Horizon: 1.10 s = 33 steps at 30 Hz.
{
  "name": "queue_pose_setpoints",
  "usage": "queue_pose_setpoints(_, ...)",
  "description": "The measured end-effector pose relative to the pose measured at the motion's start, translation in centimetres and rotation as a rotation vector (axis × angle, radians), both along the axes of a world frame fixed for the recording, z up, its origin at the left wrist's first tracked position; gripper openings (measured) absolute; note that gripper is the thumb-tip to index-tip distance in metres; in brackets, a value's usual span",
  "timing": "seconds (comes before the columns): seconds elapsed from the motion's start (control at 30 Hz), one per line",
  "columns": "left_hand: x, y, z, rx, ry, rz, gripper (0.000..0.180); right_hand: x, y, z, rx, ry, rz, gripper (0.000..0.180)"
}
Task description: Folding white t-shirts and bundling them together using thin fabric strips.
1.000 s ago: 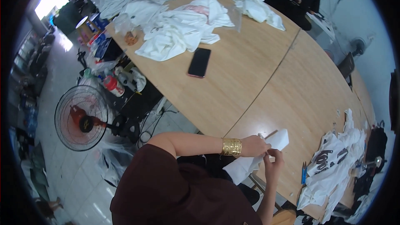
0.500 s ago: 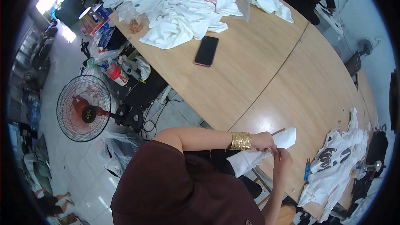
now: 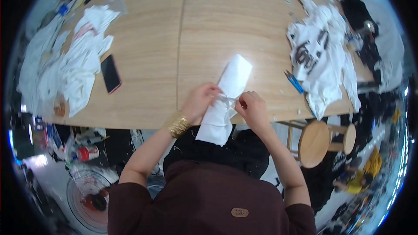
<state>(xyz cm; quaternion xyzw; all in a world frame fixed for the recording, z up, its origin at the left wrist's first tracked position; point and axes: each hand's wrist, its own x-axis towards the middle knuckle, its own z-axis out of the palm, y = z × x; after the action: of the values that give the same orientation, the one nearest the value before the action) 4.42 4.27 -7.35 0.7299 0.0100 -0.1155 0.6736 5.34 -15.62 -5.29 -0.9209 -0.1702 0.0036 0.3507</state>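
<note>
Folded white cloth sits centre frame, long strip lying over the near edge of the wooden table, lower end hanging off. Printed white shirt upper right, white garment pile upper left. Left hand closed on the cloth's left edge mid-strip; right hand pinching it from the right, fingers curled shut. Dark phone left of centre, blue scissors just right of the cloth.

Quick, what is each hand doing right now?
Left hand: closed on the folded white cloth.
Right hand: closed, pinching something thin at the cloth; what it is cannot be told.
</note>
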Motion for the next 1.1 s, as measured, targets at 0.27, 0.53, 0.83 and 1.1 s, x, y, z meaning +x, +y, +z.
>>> queue_pose_setpoints(0.27,-1.1,0.6,-3.0,0.193,-0.015,-0.066,0.021,-2.9,-3.0,-4.7,0.428,0.613,-0.263,0.036)
queue_pose_setpoints(0.53,3.0,-5.9,-2.7,0.151,-0.019,-0.236,0.033,-1.5,-8.4,-3.2,0.793,0.417,-0.275,0.068)
queue_pose_setpoints(0.83,4.2,-8.3,-4.6,1.227,-0.444,0.034,0.048,-1.0,-20.6,0.2,0.599,0.695,-0.007,0.074)
queue_pose_setpoints(1.1,4.2,-8.7,-3.8,1.235,-0.401,0.035,0.049,-3.0,-26.3,3.8,0.333,0.872,-0.009,0.089)
